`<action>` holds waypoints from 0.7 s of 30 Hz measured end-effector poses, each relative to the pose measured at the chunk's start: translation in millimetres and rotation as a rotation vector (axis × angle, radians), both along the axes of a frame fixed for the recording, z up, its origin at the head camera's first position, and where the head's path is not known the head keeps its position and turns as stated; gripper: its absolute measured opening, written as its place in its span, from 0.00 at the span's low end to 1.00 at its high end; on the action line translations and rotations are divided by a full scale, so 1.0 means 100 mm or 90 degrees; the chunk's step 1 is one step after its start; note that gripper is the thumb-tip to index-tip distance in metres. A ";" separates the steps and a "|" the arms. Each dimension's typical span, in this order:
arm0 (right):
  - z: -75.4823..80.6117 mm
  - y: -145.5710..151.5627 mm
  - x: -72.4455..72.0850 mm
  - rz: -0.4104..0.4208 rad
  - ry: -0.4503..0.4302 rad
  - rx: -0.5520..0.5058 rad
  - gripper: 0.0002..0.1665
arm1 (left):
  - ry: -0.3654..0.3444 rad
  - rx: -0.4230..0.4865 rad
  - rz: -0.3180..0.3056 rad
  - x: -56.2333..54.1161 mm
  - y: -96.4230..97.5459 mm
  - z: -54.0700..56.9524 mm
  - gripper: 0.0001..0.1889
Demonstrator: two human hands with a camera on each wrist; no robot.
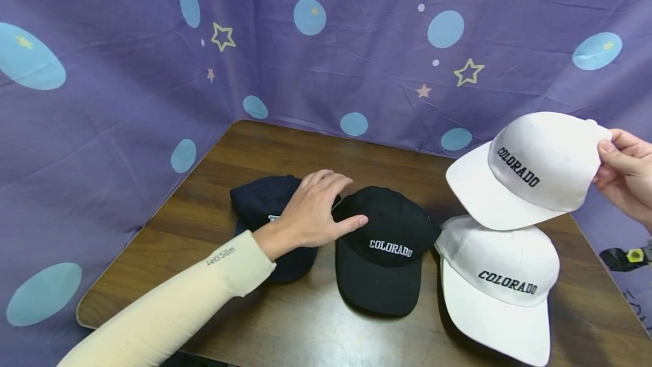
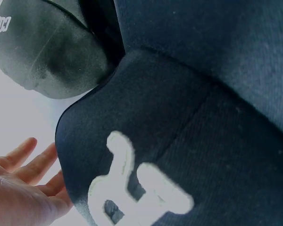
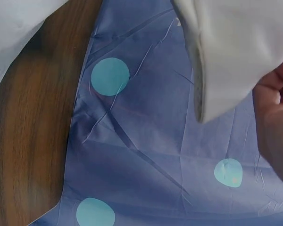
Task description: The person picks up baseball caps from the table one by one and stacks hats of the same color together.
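Note:
My right hand (image 1: 629, 171) pinches a white cap (image 1: 547, 157) by its back edge, thumb on the near side. That cap is held up with its brim to the left, overlapping a second white cap (image 1: 501, 259) on the table in the head view. My left hand (image 1: 316, 211) reaches between a navy cap (image 1: 270, 194) and a black cap (image 1: 384, 214), its fingers extended and holding nothing. Its thumb overlaps the black cap's crown. White lettering shows large on the navy cap in the left wrist view, with the left fingers (image 2: 35, 165) beside its edge.
The caps lie on a brown wooden table (image 1: 204, 157) with rounded corners. Purple cloth (image 1: 331, 72) with stars and blue ovals hangs behind and at the left. A black and yellow object (image 1: 626, 258) shows under the right wrist.

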State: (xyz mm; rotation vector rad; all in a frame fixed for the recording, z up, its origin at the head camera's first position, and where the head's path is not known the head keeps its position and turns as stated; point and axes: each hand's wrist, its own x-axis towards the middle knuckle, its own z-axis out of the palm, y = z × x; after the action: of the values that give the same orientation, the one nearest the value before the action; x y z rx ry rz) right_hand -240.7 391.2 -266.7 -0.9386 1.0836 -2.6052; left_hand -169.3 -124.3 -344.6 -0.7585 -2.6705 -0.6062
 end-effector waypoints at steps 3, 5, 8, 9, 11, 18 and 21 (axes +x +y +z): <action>0.01 0.04 0.02 0.040 0.006 0.047 0.22 | 0.002 0.000 0.000 0.00 0.00 -0.01 0.42; 0.01 0.07 0.02 0.068 0.007 0.072 0.24 | 0.004 0.000 0.001 0.00 0.00 0.00 0.42; 0.01 0.11 0.03 0.090 0.012 0.108 0.25 | 0.004 0.000 0.001 0.01 0.00 0.00 0.42; 0.01 0.12 0.03 0.098 0.013 0.120 0.25 | 0.005 0.000 0.001 0.01 0.00 0.00 0.42; 0.01 0.15 0.04 0.115 0.015 0.149 0.26 | 0.006 0.001 0.000 0.01 0.00 0.01 0.42; 0.03 0.18 0.07 0.192 0.028 0.288 0.31 | 0.009 0.001 -0.003 0.01 0.00 0.02 0.42; 0.04 0.16 0.08 0.265 0.015 0.316 0.32 | 0.004 0.001 -0.004 0.01 0.00 0.02 0.42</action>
State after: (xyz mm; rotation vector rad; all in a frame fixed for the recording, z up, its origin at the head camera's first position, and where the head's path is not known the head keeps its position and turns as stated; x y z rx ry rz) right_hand -232.5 407.4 -262.9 -0.9468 1.2907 -1.8773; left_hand -168.3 -123.9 -342.4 -0.7668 -2.6620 -0.6061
